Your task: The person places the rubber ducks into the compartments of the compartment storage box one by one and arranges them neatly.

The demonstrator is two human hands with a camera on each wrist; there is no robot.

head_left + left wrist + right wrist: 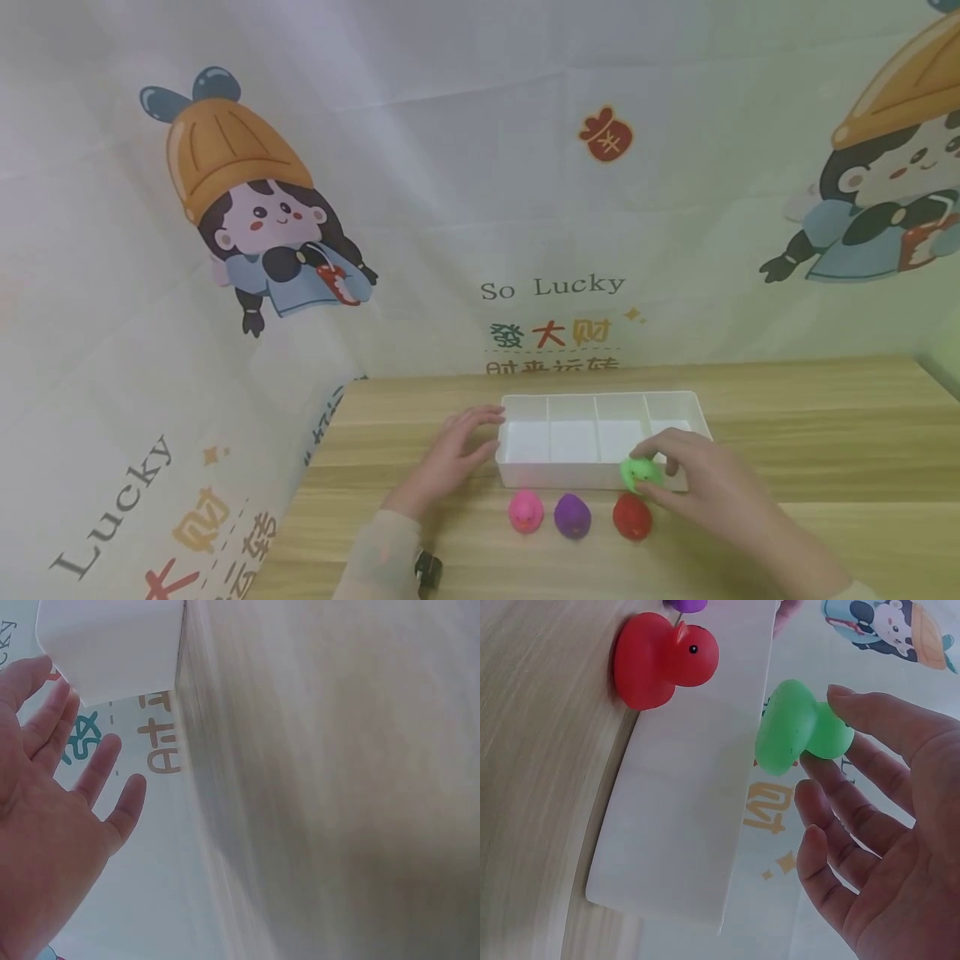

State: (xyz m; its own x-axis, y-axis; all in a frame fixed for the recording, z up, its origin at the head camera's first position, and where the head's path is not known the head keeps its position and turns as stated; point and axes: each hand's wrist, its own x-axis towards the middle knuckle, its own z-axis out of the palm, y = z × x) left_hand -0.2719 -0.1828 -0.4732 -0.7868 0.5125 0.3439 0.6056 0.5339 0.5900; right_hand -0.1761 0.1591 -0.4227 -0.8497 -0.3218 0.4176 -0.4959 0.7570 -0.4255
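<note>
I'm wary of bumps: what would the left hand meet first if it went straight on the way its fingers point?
Likely the white tray, whose end lies just ahead of the left hand; whether they touch is unclear.

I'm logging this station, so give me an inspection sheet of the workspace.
Surface: wood-grain table.
Job's things: pink duck, purple duck and red duck in a row in front of the four-compartment white tray; green duck held off the table.
Clutter: small black object by the left sleeve, unidentifiable.
Left hand: fingers extended at the tray's left end; contact unclear.
Right hand: pinches the green duck near the tray.
Cables: nothing seen.
Surroundings: printed backdrop behind the table.
</note>
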